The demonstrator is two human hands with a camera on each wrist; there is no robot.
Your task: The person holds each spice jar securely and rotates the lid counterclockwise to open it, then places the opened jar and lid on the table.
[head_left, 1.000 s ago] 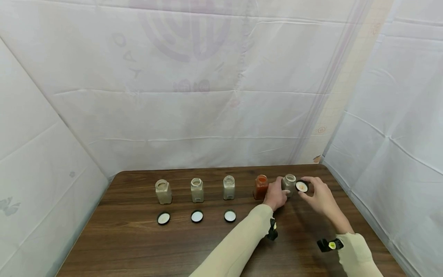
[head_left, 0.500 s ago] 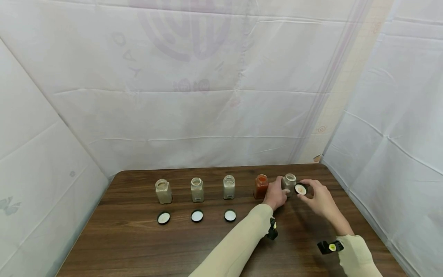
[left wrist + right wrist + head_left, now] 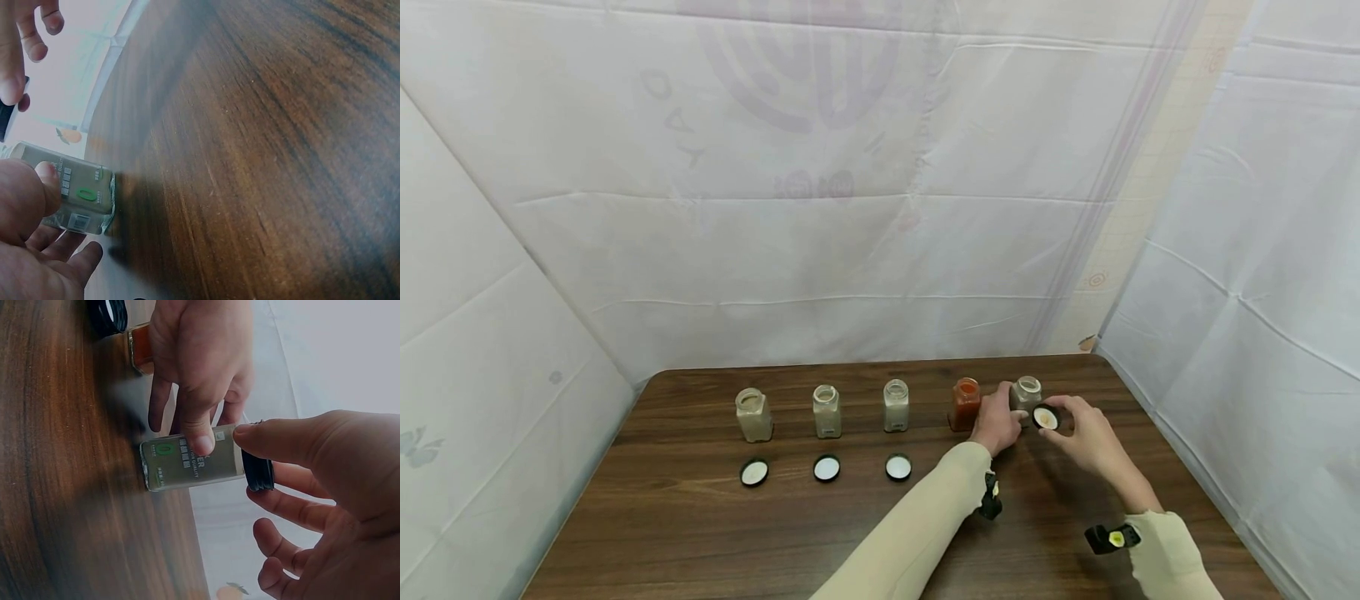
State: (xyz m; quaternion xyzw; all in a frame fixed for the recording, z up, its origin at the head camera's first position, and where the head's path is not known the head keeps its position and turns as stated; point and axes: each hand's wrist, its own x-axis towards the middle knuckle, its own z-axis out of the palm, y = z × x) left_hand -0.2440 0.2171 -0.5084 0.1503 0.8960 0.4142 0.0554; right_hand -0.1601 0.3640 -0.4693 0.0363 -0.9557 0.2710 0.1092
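Note:
My left hand [image 3: 997,421] grips a square glass spice jar [image 3: 1027,390] of greyish-brown powder, upright on the table with its mouth uncovered. In the left wrist view the thumb lies across the labelled side of this jar [image 3: 87,187]. My right hand [image 3: 1092,437] pinches a round black lid [image 3: 1046,417] by its edge between thumb and fingers, with the pale inner face toward the head camera. From the right wrist, the lid [image 3: 257,469] overlaps the jar's mouth end. Just left of my left hand stands an open jar of orange-red powder [image 3: 966,406].
Farther left, three open jars of pale contents stand in a row: a left jar [image 3: 754,417], a middle jar [image 3: 827,412] and a right jar [image 3: 896,407]. Before them lie black-rimmed lids [image 3: 755,472]. Another lid [image 3: 107,315] lies near the orange-red jar. White sheeting surrounds the table [image 3: 700,533].
My right hand has brought the lid slightly left and toward me, in front of the greyish-brown jar. The left hand keeps its hold, and the other jars stay put.

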